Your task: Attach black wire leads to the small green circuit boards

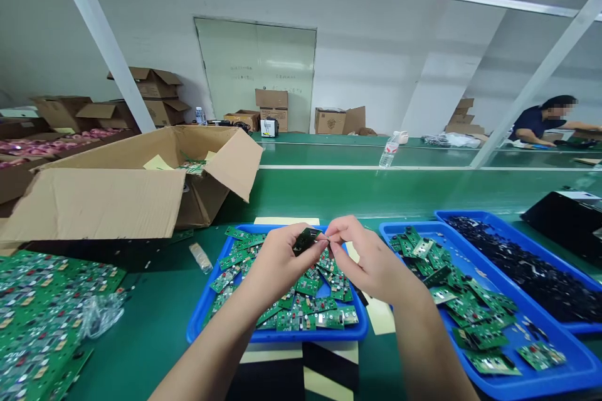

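My left hand (277,260) is closed round a small green circuit board (305,240), held up above a blue tray (200,316) heaped with several like boards. My right hand (364,254) meets it from the right, fingertips pinched at the board's right edge; whether they hold a small part there is too small to tell. Both hands hover over the middle of that tray.
A second blue tray (559,376) of green boards and a third (580,326) of small black parts lie to the right. An open cardboard box (108,200) stands left, panels of boards (32,313) in front of it. A water bottle (388,151) and another seated person (540,120) are beyond.
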Action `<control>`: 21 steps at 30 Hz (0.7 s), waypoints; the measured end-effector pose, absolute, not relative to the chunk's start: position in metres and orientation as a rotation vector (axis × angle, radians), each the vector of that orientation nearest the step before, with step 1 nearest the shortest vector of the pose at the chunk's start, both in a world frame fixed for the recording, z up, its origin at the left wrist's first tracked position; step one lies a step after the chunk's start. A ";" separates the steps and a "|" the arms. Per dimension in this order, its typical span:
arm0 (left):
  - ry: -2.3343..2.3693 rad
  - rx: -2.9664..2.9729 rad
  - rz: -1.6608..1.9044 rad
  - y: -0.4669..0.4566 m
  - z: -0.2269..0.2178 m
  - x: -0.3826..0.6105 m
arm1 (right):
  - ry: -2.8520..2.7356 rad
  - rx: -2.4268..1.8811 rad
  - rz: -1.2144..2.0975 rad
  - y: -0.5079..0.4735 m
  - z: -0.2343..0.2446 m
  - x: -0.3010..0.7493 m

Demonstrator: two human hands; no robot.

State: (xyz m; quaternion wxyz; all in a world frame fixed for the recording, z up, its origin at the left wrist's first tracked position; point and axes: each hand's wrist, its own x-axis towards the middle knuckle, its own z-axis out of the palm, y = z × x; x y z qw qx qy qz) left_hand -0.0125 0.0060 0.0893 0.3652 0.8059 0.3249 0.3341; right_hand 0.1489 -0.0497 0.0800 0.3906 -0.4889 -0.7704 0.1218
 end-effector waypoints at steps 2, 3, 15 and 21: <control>0.833 2.103 0.856 0.007 0.088 -0.012 | -1.941 -1.294 0.312 -0.050 0.080 0.148; 0.832 2.118 0.859 0.007 0.088 -0.011 | -1.924 -1.310 0.328 -0.050 0.081 0.147; 0.832 1.992 1.073 0.002 0.094 -0.019 | -1.840 -1.220 0.181 -0.042 0.078 0.148; 0.782 1.751 0.926 0.007 0.096 -0.023 | -1.821 -1.338 -0.046 -0.048 0.080 0.153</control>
